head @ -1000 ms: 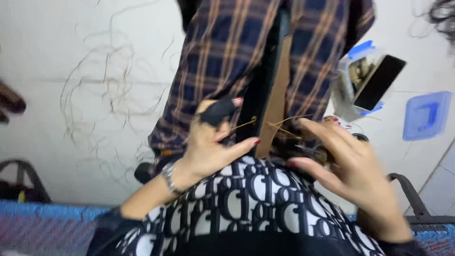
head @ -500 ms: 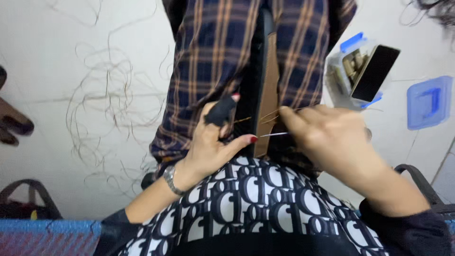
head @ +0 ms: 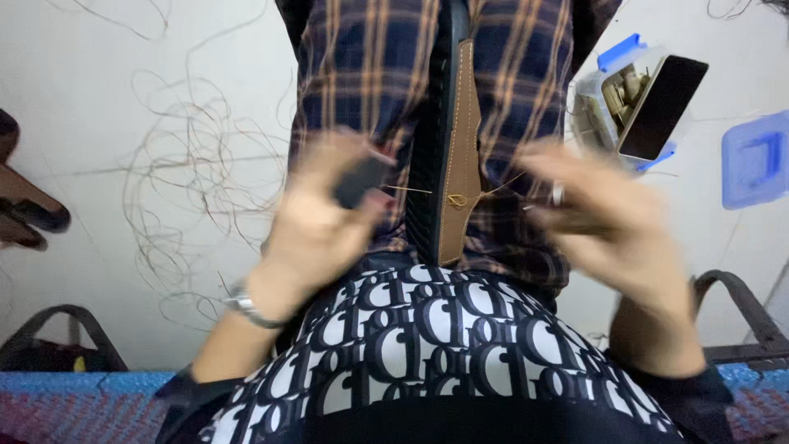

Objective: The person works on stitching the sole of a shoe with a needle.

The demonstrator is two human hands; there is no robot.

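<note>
Thread scraps [head: 177,197] are lying tangled on the pale floor at far left. Left hand [head: 325,218], blurred, is closing around a small dark object [head: 362,179]. Leather piece [head: 460,156], tan against black, is standing clamped over the plaid lap, long axis vertical, top end pointing away from the person. Fine thread [head: 411,190] is running crosswise through it. Right hand [head: 600,222] is blurring; grip cannot be told. Risk, as I judge: uneven pulling is likely snapping or snagging the thread.

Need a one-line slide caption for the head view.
Blurred left hand and right hand draw tan thread taut either side of a brown-and-black leather strip held over plaid-clad legs.
</note>
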